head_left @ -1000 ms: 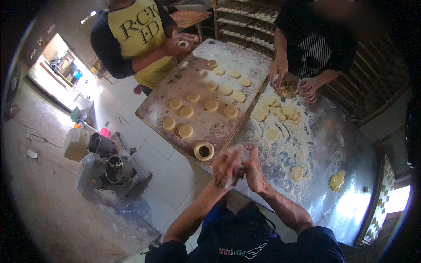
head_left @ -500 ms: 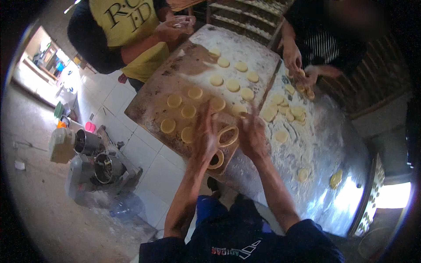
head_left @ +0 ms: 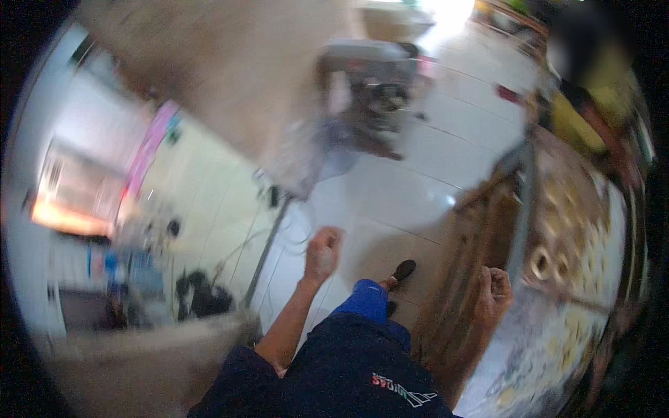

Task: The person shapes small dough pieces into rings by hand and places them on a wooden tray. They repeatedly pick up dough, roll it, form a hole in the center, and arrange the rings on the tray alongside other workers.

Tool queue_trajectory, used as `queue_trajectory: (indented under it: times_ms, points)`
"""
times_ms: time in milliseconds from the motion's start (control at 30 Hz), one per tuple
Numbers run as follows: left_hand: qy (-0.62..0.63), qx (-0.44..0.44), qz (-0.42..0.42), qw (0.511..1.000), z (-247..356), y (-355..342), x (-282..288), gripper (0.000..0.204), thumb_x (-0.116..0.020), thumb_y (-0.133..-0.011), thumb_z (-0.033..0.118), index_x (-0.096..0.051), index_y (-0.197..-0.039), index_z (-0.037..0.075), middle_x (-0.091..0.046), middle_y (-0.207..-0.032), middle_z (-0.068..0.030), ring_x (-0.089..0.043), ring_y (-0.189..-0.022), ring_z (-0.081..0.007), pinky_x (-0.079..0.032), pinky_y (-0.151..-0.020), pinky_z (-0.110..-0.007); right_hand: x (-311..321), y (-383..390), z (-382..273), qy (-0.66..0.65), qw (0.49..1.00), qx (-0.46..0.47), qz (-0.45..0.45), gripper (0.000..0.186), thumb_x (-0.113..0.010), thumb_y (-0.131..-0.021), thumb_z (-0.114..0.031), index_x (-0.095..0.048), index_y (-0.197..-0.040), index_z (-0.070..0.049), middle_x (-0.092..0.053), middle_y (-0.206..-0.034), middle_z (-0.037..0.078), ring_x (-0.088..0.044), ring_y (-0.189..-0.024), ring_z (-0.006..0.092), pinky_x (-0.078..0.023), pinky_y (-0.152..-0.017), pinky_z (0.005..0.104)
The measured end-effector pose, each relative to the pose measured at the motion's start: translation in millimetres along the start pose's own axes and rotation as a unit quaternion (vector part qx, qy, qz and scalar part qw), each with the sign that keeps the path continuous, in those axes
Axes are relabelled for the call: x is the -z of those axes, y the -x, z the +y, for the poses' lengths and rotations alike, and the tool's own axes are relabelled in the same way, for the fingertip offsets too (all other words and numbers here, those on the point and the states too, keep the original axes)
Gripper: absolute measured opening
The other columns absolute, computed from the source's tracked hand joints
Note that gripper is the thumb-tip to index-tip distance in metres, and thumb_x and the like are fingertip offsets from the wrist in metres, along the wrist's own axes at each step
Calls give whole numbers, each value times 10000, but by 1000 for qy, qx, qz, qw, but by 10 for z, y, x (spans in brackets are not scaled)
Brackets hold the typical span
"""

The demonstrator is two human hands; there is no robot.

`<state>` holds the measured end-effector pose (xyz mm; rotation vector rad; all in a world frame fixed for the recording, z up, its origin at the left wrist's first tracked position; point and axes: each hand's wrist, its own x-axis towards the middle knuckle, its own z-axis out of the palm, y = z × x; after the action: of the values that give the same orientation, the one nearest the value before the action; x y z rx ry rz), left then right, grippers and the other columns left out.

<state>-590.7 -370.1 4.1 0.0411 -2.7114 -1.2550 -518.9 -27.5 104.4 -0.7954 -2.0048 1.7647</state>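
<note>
My left hand point(head_left: 323, 253) hangs over the tiled floor with its fingers curled in and nothing visible in it. My right hand point(head_left: 494, 295), also loosely curled, is held beside the near edge of the work table and touches nothing that I can see. On the floury table top point(head_left: 550, 292), close to the right hand, lie a ring-shaped cutter point(head_left: 540, 262) and a second ring point(head_left: 562, 265). Beyond them are several pale dough rounds point(head_left: 557, 191), blurred by motion. More yellowish dough pieces point(head_left: 521, 362) are spread over the table's nearer part.
A person in a yellow top point(head_left: 589, 129) stands at the table's far side. Wooden slats point(head_left: 481, 240) run below the table edge. Mixers point(head_left: 380, 90) stand by a brownish wall point(head_left: 230, 63). Pale floor tiles point(head_left: 362, 188) stretch ahead, and a dark heap point(head_left: 202, 296) lies left.
My view has swung left, so the table now sits at the right. Both hands have come away from the rings and dough rounds; the left is over the floor.
</note>
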Motion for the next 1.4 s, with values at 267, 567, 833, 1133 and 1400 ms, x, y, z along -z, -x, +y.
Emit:
queue_trajectory:
  times_ms: [267,567,833,1133,1400]
  points:
    - [-109,193,59,973,-740,1054,1439,205,-721,-795,237,-693,-764,36,-680,-901,-131,-656,-783,-274,-511,-734,-363,-754,-329,-945,-101,739,310,-590,92,-645,-842,-79,-626,-861,9,-619,-896,79,-583,-810,179,-487,-748,337]
    - [-99,276,27,956,-1308,375,3146,522,-763,-750,218,-595,-1231,108,-489,-1370,-160,-458,-1275,-305,-402,-1040,-393,-2888,9,-150,80,800,-89,-588,468,-605,-869,-179,-481,-1290,-15,-667,-1027,98,-638,-922,240,-510,-836,387]
    - [-86,230,143,959,-1391,1003,2907,508,-635,-876,303,-512,-1319,86,-521,-1335,-170,-484,-1238,-323,-378,-1050,-399,-4097,-287,2795,406,554,217,-694,355,-591,-867,-299,-578,-1203,-187,-580,-1101,45,-566,-749,190,-493,-718,382]
    - [-38,666,272,693,-1134,3877,1929,502,-529,-910,444,-542,-1307,136,-548,-1330,-114,-520,-1213,-316,-403,-1035,-421,-5762,2320,3346,38,270,502,-821,199,-635,-821,-246,-610,-869,-54,-643,-936,170,-618,-904,323,-488,-794,428]
    - [127,646,560,503,-1538,4325,1527,486,-588,-867,353,-551,-1297,129,-583,-1273,-145,-557,-1158,-339,-432,-1002,-397,-8244,7127,1340,-20,220,291,-931,438,-581,-863,-56,-489,-1290,-94,-645,-822,61,-577,-692,110,-455,-562,252]
